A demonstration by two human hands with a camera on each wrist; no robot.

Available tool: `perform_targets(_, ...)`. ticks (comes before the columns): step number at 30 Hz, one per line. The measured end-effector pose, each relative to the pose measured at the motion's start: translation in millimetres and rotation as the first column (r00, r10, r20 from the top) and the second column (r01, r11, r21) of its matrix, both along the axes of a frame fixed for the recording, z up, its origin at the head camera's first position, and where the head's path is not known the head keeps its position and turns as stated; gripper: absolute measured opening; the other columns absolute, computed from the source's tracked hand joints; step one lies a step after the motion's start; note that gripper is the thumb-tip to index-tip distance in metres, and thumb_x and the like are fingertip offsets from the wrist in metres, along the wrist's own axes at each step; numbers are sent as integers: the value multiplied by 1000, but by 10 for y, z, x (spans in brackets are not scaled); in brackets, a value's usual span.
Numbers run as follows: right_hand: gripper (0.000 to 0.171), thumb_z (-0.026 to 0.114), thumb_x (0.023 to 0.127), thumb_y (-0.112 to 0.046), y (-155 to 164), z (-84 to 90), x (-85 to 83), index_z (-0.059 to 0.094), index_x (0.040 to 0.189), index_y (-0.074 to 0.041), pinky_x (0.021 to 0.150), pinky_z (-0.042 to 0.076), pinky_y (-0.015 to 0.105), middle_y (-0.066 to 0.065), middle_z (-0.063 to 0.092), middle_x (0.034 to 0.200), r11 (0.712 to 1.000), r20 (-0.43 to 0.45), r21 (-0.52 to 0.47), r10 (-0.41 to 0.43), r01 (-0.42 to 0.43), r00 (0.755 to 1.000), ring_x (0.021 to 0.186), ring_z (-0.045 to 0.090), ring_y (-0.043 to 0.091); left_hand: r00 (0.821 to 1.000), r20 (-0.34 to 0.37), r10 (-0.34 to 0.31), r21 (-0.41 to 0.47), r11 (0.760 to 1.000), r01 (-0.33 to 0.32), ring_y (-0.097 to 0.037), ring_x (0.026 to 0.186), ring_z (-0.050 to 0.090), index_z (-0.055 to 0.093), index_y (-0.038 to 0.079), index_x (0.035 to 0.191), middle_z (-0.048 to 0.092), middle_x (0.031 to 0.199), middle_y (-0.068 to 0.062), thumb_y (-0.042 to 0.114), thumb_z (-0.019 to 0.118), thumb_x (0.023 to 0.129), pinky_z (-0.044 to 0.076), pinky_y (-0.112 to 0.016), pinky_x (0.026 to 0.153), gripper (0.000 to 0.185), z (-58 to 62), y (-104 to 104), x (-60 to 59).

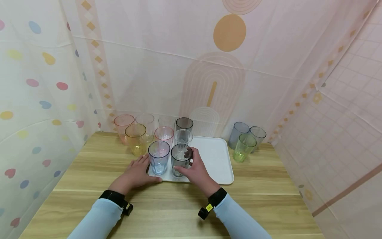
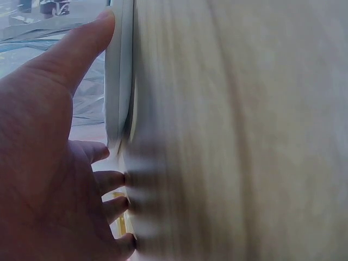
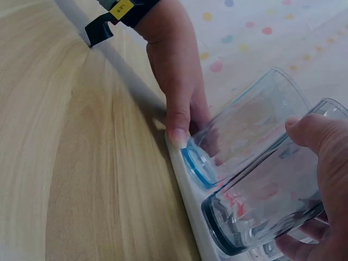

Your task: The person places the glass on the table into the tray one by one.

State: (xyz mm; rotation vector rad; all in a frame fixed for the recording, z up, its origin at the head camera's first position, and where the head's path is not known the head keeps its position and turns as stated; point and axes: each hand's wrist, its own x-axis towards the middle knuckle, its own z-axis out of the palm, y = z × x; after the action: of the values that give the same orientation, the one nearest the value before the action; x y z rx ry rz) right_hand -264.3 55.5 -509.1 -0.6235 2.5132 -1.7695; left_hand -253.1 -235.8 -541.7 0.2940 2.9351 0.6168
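My right hand (image 1: 198, 171) grips a grey glass (image 3: 261, 201) between thumb and fingers; it stands at or just over the front of the white tray (image 1: 213, 159). Beside it on the tray is a light blue glass (image 1: 159, 166). At the tray's left front corner lies my left hand (image 1: 138, 172), its thumb on the rim and its fingers spread on the table, as the left wrist view shows. Behind these two stand a pink glass (image 1: 164, 133), a clear glass (image 1: 183, 136) and a dark grey glass (image 1: 184, 123). The right fingers are partly seen through the glass.
Left of the tray, a yellow glass (image 1: 136, 142), a reddish glass (image 1: 123, 127) and a clear glass (image 1: 145, 121) stand together. To its right are a green glass (image 1: 244, 149), a blue-grey glass (image 1: 237, 136) and a grey glass (image 1: 258, 134). A patterned curtain (image 1: 143, 73) hangs behind the table.
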Motion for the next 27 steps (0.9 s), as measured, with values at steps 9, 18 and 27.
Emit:
perform_targets(9, 91, 94, 93, -30, -19, -33, -9, 37, 161, -8, 118, 50, 57, 14, 51, 159, 1000, 28, 0, -5, 5, 1000, 148, 51, 30, 1000, -3, -6, -2, 1000, 6, -56, 164, 20, 31, -12, 167, 23, 177, -32, 84, 77, 83, 13, -77, 129, 136, 21, 6, 2)
perform_targets(18, 92, 94, 93, -29, -27, -55, -17, 36, 161, -8, 117, 52, 54, 14, 51, 160, 1000, 1, -6, 3, -3, 1000, 147, 52, 30, 1000, -17, -10, -1, 1000, 10, -57, 163, 21, 32, -13, 167, 25, 176, -34, 82, 79, 83, 15, -78, 128, 135, 19, 3, 1)
perform_targets(27, 97, 95, 91, -32, 21, -44, 29, 34, 163, -7, 117, 51, 55, 14, 52, 156, 1000, -3, 22, -5, 5, 1000, 144, 54, 29, 1000, -13, -13, -2, 1000, 13, -56, 163, 20, 31, -12, 167, 24, 177, -33, 82, 79, 84, 14, -78, 129, 134, 35, 3, 15)
